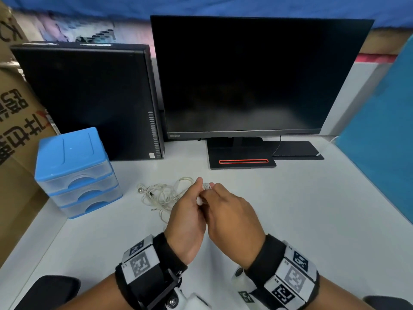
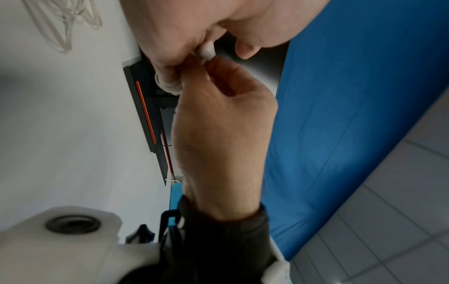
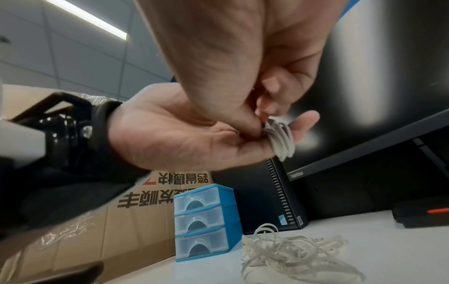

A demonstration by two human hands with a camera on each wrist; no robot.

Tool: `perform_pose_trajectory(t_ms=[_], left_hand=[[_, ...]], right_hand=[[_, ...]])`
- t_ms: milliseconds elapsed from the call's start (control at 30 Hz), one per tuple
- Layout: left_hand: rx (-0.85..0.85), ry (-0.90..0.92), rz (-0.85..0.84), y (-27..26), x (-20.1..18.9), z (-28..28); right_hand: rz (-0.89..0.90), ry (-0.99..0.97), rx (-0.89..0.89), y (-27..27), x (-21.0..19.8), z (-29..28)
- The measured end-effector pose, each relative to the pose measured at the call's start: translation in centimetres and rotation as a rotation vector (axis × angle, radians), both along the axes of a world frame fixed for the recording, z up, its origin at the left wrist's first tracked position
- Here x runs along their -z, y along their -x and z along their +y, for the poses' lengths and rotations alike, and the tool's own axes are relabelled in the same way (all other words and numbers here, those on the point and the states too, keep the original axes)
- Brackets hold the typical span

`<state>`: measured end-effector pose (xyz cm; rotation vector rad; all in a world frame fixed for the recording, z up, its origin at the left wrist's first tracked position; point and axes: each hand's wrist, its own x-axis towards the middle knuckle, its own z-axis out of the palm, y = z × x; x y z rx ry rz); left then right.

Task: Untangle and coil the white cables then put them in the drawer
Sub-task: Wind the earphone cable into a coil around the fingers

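Left hand (image 1: 186, 217) & right hand (image 1: 232, 217) both pinching small coil (image 3: 279, 139); light, springy, grip across loops. Tangle (image 1: 163, 195) on desk (image 1: 312, 209).

1. A black monitor (image 1: 257, 74) stands at the back of the white desk (image 1: 312, 209), its screen dark; its flat black stand (image 1: 242, 161) bears a thin red strip.
2. A black computer tower (image 1: 89, 99) stands upright just left of the monitor — a vent grille runs down its front edge.
3. Cardboard boxes (image 1: 15, 121) printed with black characters stand along the desk's left side.
4. A blue partition (image 1: 380, 153) stands at the right edge of the desk.
5. A flat black pad (image 1: 295, 148) lies behind the stand, to its right — a thin dark wire crosses it.
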<state>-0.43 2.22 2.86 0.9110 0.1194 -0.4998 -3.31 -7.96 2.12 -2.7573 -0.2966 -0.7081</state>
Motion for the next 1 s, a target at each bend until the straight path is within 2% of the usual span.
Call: perform_pose_trajectory(t_ms=[167, 267, 467, 533, 667, 900, 1000], left_hand=[[-0.029, -0.038, 0.042, 0.2, 0.6, -0.5], [-0.05, -0.071, 0.022, 0.2, 0.4, -0.5], [-0.156, -0.059, -0.085, -1.4, -1.4, 0.6], [-0.201, 0.001, -0.078, -2.5, -2.3, 1.5], [-0.174, 0.055, -0.05, -3.5, -3.4, 3.0], [-0.118, 0.011, -0.216, -2.9, -2.4, 2.6], [-0.098, -0.146, -0.388, -2.2, -1.2, 2.1]], right_hand=[[0.064, 0.116, 0.014, 0.5, 0.4, 0.2], [0.067, 0.118, -0.014, 0.4, 0.7, 0.1], [0.0, -0.007, -0.085, 0.3, 0.7, -0.4], [-0.009, -0.106, -0.106, 0.3, 1.0, -0.4], [-0.009, -0.239, -0.107, -0.4, 1.5, -0.8], [0.042, -0.33, -0.243, 0.5, 0.2, 0.0], [0.058, -0.44, -0.251, 0.5, -1.0, -0.2]])
